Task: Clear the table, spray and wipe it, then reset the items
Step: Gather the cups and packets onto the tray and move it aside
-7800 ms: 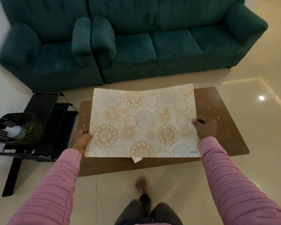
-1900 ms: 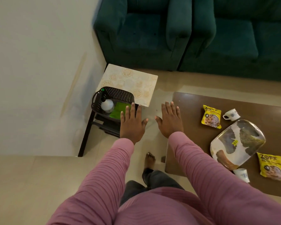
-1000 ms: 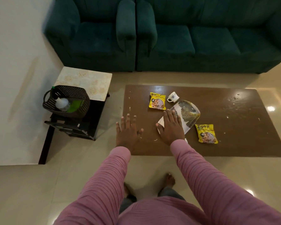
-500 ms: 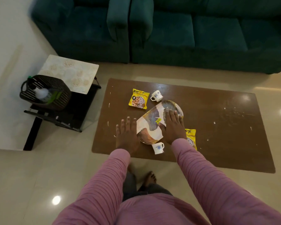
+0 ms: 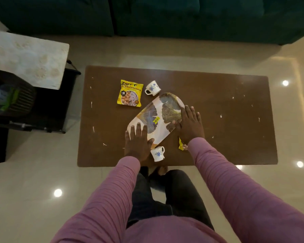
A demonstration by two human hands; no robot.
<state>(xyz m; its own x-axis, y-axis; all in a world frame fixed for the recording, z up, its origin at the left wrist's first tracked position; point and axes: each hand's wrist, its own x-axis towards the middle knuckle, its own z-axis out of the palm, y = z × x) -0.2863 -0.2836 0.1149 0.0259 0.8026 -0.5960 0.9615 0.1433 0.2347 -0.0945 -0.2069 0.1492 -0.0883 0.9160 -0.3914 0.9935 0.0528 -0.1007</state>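
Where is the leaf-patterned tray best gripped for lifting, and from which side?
Probably at its rim, one hand on each side: the tray is long, flat and lies diagonally. The left hand rests on its near-left end, the right hand on its right long edge. Coming from the near edge of the table suits both, minding the cup beside the near end.

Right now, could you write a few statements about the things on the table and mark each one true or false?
1. The left hand and the right hand both touch the tray. True.
2. Both cups are on the tray. False: the far cup and the near cup are on the table, beside the tray.
3. A yellow packet lies left of the far cup. True.
4. The mat covers the table. False: it lies on the side table.
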